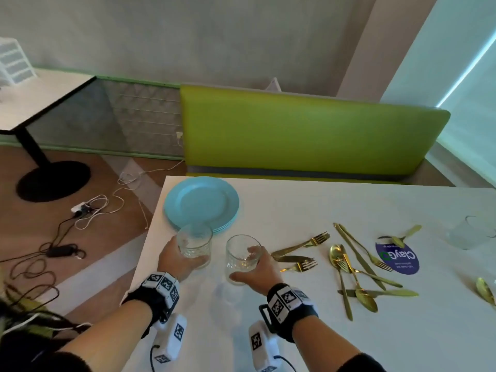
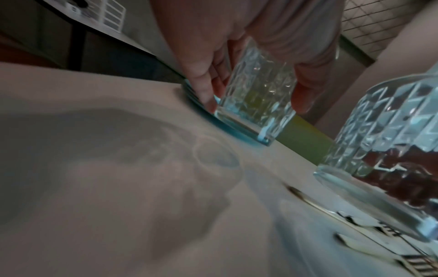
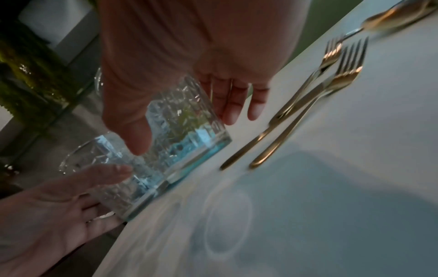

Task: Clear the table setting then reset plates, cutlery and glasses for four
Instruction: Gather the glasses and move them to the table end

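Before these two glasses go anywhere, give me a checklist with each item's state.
1. Left hand holds the left glass, thumb and fingers on opposite sides: ok.
2. Right hand holds the right glass, thumb in front and fingers behind: ok.
3. Both glasses upright: ok.
4. Glasses lifted off the table: cannot tell.
5. Gap between the left glass and the blue plate stack: cannot tell; they overlap in the head view.
6. Path to the right: not ok; gold forks lie just beside the right hand.
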Demonstrator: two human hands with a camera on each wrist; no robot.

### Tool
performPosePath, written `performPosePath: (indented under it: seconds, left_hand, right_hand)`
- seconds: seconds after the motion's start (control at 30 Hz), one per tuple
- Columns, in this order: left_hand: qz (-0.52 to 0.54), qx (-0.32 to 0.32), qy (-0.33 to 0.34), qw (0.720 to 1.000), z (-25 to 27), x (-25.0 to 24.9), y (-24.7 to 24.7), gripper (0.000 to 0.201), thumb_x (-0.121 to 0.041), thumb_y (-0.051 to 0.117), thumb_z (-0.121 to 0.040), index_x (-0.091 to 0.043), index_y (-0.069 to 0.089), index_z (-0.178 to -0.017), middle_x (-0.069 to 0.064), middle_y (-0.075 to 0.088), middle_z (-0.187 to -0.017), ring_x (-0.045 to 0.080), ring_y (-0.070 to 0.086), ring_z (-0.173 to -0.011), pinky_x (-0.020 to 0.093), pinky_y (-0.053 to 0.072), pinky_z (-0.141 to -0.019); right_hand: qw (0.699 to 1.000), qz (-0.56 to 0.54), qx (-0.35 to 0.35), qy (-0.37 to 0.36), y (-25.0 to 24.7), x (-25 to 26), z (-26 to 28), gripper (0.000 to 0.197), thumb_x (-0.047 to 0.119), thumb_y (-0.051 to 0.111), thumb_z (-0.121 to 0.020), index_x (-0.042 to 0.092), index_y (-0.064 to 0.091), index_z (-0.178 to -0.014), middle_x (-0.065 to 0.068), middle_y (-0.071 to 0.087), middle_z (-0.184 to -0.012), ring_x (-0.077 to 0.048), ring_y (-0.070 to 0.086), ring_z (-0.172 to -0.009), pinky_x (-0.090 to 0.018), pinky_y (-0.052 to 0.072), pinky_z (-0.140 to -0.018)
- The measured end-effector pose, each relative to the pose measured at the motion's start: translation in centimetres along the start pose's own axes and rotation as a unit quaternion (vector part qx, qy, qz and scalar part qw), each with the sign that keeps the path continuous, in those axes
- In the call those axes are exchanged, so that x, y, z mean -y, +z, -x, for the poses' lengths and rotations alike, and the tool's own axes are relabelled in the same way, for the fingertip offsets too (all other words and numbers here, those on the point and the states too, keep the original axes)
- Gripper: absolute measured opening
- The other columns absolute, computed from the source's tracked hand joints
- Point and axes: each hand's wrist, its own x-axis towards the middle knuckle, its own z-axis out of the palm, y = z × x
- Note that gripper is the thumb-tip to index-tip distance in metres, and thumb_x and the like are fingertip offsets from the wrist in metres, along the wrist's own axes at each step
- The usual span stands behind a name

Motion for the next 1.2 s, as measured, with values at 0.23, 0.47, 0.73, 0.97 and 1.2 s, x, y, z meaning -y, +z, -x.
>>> performPosePath:
  seconds: [0.23,0.47,0.73,0.97,1.2]
  left_hand:
    - [-0.005,-0.011,-0.047,0.999,-0.7,3.2,-3.2,0.083,-0.013,0.085,-0.064,-0.008,0.044,-0.136,0.013,0.052,-0.137,0.028,0.051,-0.125,0.032,0.039,-0.100]
    - [-0.044,-0.014,-0.039,0.998,-1.5,3.3,-3.6,0.078,-0.022,0.084,-0.058,-0.006,0.051,-0.127,0.006,0.060,-0.115,0.028,0.056,-0.116,0.027,0.041,-0.092]
    - [-0.014,-0.013,-0.030,0.999,-5.8,6.0,-2.0,0.077,-0.052,0.084,-0.044,-0.035,0.056,-0.113,-0.013,0.069,-0.103,0.012,0.067,-0.098,0.038,0.055,-0.088]
    - [-0.001,-0.012,-0.036,0.999,-7.5,6.2,-1.3,0.105,-0.057,0.087,-0.042,-0.020,0.044,-0.130,-0.012,0.061,-0.114,0.016,0.063,-0.106,0.039,0.052,-0.094]
    - [-0.027,-0.016,-0.060,0.998,-6.5,4.5,-1.8,0.110,-0.038,0.089,-0.050,-0.013,0.034,-0.141,0.006,0.053,-0.136,0.027,0.053,-0.123,0.042,0.044,-0.103]
  right_hand:
    - [1.000,0.003,0.020,0.012,4.9,2.4,-0.7,0.079,0.039,0.083,-0.057,0.023,0.045,-0.125,-0.001,0.058,-0.119,-0.019,0.054,-0.113,-0.029,0.045,-0.096]
    - [1.000,0.010,0.005,0.014,6.4,3.4,-1.7,0.080,0.037,0.081,-0.062,0.024,0.040,-0.129,-0.003,0.053,-0.123,-0.019,0.049,-0.114,-0.024,0.041,-0.092]
    - [1.000,0.010,-0.009,0.023,7.0,5.2,-3.0,0.080,0.026,0.076,-0.069,0.018,0.034,-0.137,-0.008,0.052,-0.126,-0.026,0.046,-0.120,-0.028,0.041,-0.098]
    - [0.999,-0.015,-0.003,0.043,7.0,6.3,-4.2,0.081,0.024,0.077,-0.070,0.018,0.032,-0.138,-0.012,0.053,-0.127,-0.027,0.049,-0.121,-0.028,0.042,-0.095]
    - [0.998,-0.047,-0.006,0.050,6.7,6.0,-4.6,0.078,0.020,0.079,-0.071,0.018,0.036,-0.137,-0.009,0.060,-0.123,-0.025,0.054,-0.118,-0.028,0.045,-0.094]
